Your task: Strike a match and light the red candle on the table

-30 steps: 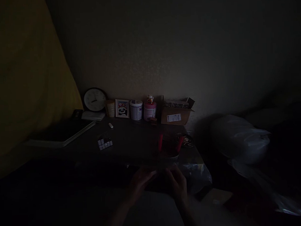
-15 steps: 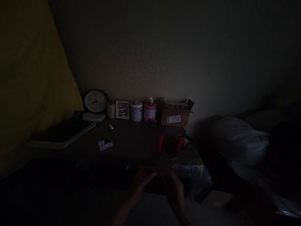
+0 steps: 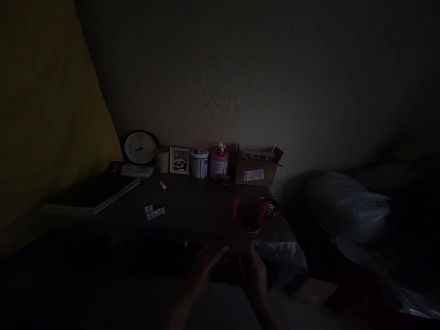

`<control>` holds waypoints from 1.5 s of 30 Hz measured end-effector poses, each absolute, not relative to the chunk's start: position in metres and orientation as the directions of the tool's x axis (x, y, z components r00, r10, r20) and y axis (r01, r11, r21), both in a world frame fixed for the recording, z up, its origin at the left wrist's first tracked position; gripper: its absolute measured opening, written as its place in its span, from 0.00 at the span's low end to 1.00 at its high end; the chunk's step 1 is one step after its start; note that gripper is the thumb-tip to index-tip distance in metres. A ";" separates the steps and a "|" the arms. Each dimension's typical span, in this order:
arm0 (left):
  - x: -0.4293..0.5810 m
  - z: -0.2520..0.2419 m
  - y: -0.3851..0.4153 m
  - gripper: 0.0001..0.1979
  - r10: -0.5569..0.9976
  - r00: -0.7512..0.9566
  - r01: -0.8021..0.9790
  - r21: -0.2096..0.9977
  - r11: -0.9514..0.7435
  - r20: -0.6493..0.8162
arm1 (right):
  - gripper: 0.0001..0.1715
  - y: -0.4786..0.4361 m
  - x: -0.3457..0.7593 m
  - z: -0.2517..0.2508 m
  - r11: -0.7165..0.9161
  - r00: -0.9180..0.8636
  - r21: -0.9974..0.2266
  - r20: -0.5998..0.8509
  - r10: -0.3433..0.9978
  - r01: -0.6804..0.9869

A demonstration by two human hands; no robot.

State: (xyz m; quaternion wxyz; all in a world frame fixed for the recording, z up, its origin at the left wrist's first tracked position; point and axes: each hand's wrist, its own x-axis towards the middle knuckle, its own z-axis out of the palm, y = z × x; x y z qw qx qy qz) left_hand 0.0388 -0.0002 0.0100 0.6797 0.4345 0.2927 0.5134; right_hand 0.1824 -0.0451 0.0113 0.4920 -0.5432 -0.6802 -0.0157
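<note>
The room is very dark. My left hand [image 3: 205, 265] and my right hand [image 3: 254, 274] are close together at the near edge of a dark desk [image 3: 192, 209]. Their fingers seem to curl round something between them, but the dark hides what it is. Just beyond the hands stands a small cup [image 3: 248, 221] with two red-handled things sticking up. A crumpled clear plastic bag [image 3: 284, 254] lies to the right of my right hand.
Along the wall stand a clock [image 3: 140, 147], a panda picture [image 3: 179, 160], a white jar [image 3: 199, 163], a pink jar [image 3: 219, 162] and an open cardboard box [image 3: 256, 169]. A puzzle cube [image 3: 154, 210] and a flat board [image 3: 91, 194] lie left. A white bag [image 3: 347, 206] sits at right.
My right hand has drawn a little nearer to my left hand. The view has shifted slightly; nothing on the desk has moved.
</note>
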 end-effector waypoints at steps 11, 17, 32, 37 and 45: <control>0.038 0.011 0.001 0.11 0.961 0.274 -0.427 0.900 0.085 0.040 | 0.10 -0.048 0.181 0.022 0.441 0.068 -0.492 0.721 0.690 0.751; 0.040 0.006 0.006 0.11 0.971 0.239 -0.385 0.916 0.110 -0.016 | 0.12 -0.049 0.183 0.021 0.411 0.061 -0.474 0.709 0.703 0.779; 0.026 0.004 0.005 0.13 0.961 0.273 -0.635 0.746 0.202 -0.027 | 0.13 -0.029 0.201 0.021 0.208 0.563 -0.853 0.480 0.672 0.479; 0.018 0.005 0.006 0.14 0.960 0.280 -0.611 0.768 0.192 -0.018 | 0.14 -0.031 0.209 0.021 0.230 0.584 -0.859 0.486 0.650 0.458; 0.017 0.011 0.010 0.18 0.971 0.222 -0.590 0.782 0.203 -0.085 | 0.13 -0.034 0.211 0.022 0.231 0.605 -0.884 0.450 0.657 0.407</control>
